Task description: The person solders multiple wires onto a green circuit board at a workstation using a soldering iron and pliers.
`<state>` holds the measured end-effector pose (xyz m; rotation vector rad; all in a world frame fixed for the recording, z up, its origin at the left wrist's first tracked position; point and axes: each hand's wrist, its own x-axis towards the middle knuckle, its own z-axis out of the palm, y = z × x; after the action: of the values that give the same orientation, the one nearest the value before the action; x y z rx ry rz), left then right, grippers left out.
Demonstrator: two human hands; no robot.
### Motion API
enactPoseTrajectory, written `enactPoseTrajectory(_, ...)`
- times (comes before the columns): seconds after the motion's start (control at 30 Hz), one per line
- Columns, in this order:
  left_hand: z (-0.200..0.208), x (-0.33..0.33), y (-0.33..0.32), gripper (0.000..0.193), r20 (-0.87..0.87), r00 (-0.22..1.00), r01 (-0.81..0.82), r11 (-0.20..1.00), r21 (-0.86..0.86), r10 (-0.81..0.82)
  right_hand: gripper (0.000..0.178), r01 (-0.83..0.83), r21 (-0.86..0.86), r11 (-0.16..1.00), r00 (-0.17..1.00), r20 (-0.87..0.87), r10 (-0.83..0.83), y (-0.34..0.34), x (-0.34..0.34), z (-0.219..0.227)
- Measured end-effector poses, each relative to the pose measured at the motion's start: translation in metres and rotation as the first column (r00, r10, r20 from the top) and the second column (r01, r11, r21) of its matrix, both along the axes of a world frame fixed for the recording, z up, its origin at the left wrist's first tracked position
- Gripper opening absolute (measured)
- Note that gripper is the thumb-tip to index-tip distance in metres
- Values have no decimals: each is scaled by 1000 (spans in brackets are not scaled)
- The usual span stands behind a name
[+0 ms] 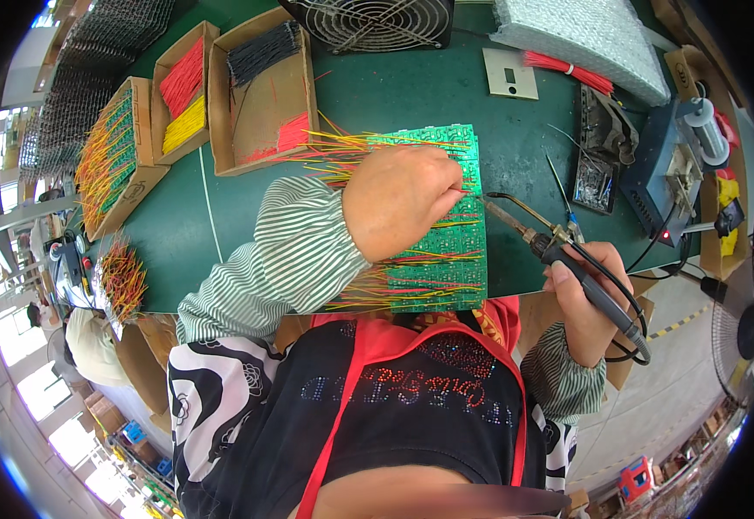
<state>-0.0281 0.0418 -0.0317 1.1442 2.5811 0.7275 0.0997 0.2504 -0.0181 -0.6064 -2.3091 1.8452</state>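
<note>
A green circuit board (446, 268) with many yellow and red wire leads lies on the green table (411, 95) in front of me. My left hand (398, 201) rests on the board's upper part, fingers curled down onto it. Whether the fingers pinch a wire is hidden. My right hand (589, 303) grips the black handle of a soldering iron (558, 251). The iron's metal tip points left, just off the board's right edge.
Cardboard boxes (260, 95) of red, yellow and black wires stand at the back left. Finished boards (113, 156) fill another box. A fan (377, 22), bubble wrap (584, 35), a blue soldering station (667, 173) and an iron stand (602, 147) sit behind and right.
</note>
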Motion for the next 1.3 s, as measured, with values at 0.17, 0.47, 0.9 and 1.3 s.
enactPoseTrajectory(0.17,-3,-1,1,14,1,1000,3,1000,30,-3,19,-19,-45,999,1000,-9,18,-1,-5,-4)
enactPoseTrajectory(0.47,-4,-1,6,13,-15,1000,13,1000,13,-13,20,-5,-31,1000,1000,-12,5,2,-2,-3)
enactPoseTrajectory(0.9,28,4,-26,10,-125,991,-40,998,53,46,23,3,49,999,1000,-13,-2,3,18,4)
enactPoseTrajectory(1.3,10,42,-66,11,195,967,-167,986,2,164,20,-293,167,941,945,-101,312,-32,15,6)
